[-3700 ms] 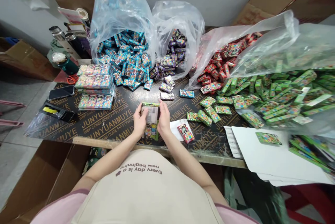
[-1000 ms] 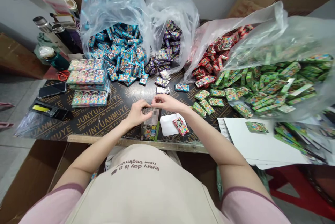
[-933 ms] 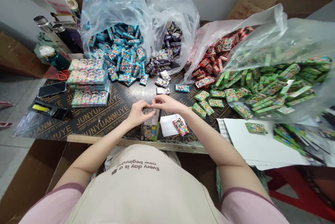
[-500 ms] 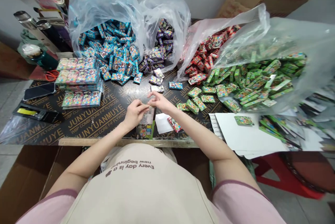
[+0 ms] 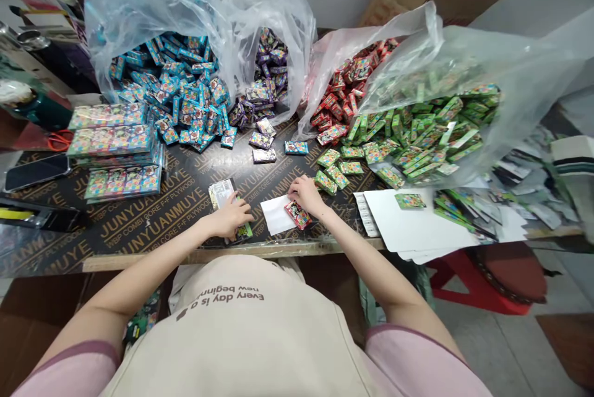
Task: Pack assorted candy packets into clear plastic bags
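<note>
My left hand [image 5: 233, 216] lies over a flat printed packet [image 5: 221, 192] near the table's front edge. Its fingers are spread across the packet, whose green lower end shows beneath. My right hand [image 5: 306, 195] has its fingers curled downward just above a small red box [image 5: 298, 216]. Whatever those fingertips hold, if anything, is hidden. Under the red box's left side is a white sheet of paper [image 5: 276, 216]. Several small green boxes [image 5: 336, 175] lie right beside my right hand.
Open plastic bags spill blue boxes [image 5: 195, 106], purple boxes [image 5: 273, 69], red boxes [image 5: 341, 97] and green boxes [image 5: 422, 137] along the back. Wrapped sets [image 5: 123, 180] are stacked at left near a phone [image 5: 37, 172]. White sheets [image 5: 394, 224] lie at right.
My hands, together above the packet before, have separated. The left has lowered onto the packet, now tilted; the right has moved to the red box. The whole view has shifted.
</note>
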`<state>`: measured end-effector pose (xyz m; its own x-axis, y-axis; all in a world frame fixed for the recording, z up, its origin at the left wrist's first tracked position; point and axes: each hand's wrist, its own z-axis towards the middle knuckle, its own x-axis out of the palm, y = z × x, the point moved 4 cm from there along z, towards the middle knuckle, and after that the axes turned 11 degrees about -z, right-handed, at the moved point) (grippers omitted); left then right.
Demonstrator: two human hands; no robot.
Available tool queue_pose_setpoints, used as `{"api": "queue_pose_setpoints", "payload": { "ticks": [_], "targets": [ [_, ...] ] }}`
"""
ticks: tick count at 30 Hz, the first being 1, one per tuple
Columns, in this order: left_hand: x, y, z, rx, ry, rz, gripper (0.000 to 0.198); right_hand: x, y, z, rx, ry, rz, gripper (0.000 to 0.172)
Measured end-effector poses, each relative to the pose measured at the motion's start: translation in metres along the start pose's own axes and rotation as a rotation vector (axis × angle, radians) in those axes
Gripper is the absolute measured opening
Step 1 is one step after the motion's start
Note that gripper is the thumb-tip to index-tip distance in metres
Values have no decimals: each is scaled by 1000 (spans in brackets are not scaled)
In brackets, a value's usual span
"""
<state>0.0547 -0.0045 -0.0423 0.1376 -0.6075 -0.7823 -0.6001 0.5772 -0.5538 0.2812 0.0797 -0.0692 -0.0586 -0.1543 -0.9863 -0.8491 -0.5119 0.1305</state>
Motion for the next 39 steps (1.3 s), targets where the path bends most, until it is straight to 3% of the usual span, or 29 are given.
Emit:
{"api": "queue_pose_setpoints", "payload": {
  "ticks": [6, 8, 11, 14, 17, 19, 21, 24, 26, 29, 33, 36, 39],
  "targets": [
    [2, -3, 9, -30, 115, 59, 37, 6, 4, -10, -78, -15, 6, 17],
    [1, 1, 4, -48, 145, 33, 45, 5, 2, -10, -75, -9, 14, 18],
    [-3, 10, -4, -88, 76, 82, 69, 2, -3, -8, -56, 15, 62, 14],
    [-5, 17, -10, -127, 29, 172, 69, -2, -9, -4, 8, 32, 213, 10],
    [-9, 18, -11, -117, 135, 133, 58, -15, -5, 2, 92, -105, 339, 6],
    [-22, 19, -14, -112, 174, -3, 48, -26, 7, 6, 122, -226, 453, 11],
    [-48, 19, -20, -102, 22, -203, 37, -37, 28, 10, 107, -292, 646, 22],
    [-88, 22, -35, -86, -458, -472, 41, -52, 64, 15, 43, -337, 992, 31],
    [-95, 22, -43, -68, -682, -582, 50, -61, 84, 19, 23, -371, 1167, 31],
    [-77, 21, -44, -39, -824, -725, 46, -65, 104, 25, 58, -410, 1249, 33],
    [-51, 24, -43, -66, -984, -836, 32, -56, 116, 24, 100, -419, 1165, 26],
    [-49, 22, -47, -117, -1108, -763, 18, -47, 118, 18, 68, -414, 1071, 19],
    [-52, 19, -49, -145, -1150, -748, 11, -46, 112, 15, 75, -429, 1013, 23]
  ]
}}
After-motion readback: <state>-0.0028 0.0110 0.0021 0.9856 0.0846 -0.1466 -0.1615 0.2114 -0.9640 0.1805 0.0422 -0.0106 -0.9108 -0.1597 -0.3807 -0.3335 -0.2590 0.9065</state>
